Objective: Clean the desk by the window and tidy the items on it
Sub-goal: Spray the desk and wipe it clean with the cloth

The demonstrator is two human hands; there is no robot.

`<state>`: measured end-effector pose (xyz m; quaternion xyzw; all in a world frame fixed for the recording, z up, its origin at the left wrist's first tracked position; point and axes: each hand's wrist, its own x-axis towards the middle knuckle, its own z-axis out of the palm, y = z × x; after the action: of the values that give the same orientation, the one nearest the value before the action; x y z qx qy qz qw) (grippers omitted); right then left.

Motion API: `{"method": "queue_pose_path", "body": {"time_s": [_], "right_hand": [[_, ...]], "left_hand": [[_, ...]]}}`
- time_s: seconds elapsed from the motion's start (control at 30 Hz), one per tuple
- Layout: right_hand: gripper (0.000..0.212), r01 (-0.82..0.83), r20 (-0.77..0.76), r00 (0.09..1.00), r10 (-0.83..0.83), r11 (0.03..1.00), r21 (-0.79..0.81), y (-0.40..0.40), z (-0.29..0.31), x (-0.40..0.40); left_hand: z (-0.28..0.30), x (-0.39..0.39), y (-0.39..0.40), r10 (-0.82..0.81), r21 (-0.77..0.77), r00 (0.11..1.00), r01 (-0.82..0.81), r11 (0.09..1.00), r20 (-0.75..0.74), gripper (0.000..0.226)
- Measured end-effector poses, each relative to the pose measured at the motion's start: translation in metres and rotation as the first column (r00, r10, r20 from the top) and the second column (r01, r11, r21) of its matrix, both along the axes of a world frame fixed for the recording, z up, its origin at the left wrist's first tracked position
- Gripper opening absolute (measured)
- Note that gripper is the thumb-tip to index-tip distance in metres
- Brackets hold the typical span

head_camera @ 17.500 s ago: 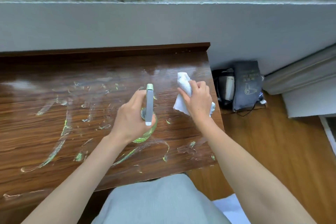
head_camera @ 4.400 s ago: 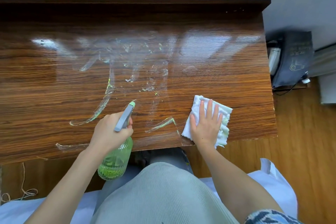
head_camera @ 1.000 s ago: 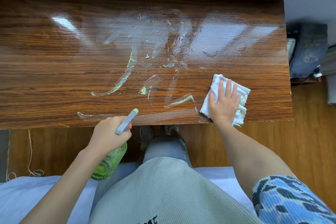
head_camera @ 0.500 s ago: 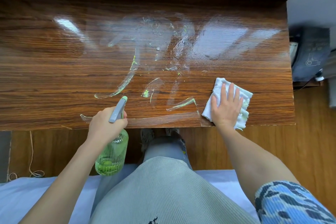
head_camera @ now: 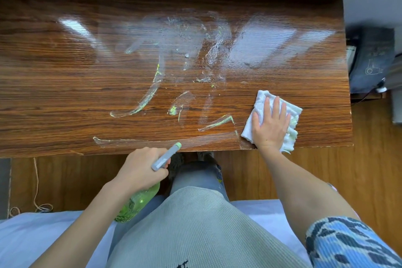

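Right hand [head_camera: 269,126] presses flat on white cloth [head_camera: 292,115] on streaked desk [head_camera: 65,93]; left hand [head_camera: 141,169] grips green spray bottle [head_camera: 137,204].

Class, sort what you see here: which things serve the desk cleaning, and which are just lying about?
In use:
desk
white cloth under right hand
green spray bottle in left hand
wet streaks

Lying about:
dark pouch on the floor
string
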<state>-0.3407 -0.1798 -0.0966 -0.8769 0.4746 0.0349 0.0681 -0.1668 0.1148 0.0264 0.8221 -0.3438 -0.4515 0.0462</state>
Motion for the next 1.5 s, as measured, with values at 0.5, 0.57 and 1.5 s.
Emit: {"method": "queue_pose_path", "body": {"time_s": [0.5,0.57,1.5], "right_hand": [[0.059,-0.197,0.018,0.98,0.198,0.98,-0.025,0.024,-0.001,0.006],[0.061,-0.348,0.036,0.937,0.348,0.937,0.0,0.052,-0.003,0.018],[0.056,-0.588,0.371,0.795,0.479,0.758,0.282,-0.092,0.019,0.349]], "left_hand": [[-0.004,0.015,-0.021,0.106,-0.147,0.994,-0.109,0.983,-0.026,0.005],[0.0,0.025,-0.032,0.156,-0.172,0.988,-0.156,0.973,-0.013,0.005],[0.025,0.106,-0.086,0.428,-0.25,0.904,-0.417,0.874,-0.014,0.017]]}}
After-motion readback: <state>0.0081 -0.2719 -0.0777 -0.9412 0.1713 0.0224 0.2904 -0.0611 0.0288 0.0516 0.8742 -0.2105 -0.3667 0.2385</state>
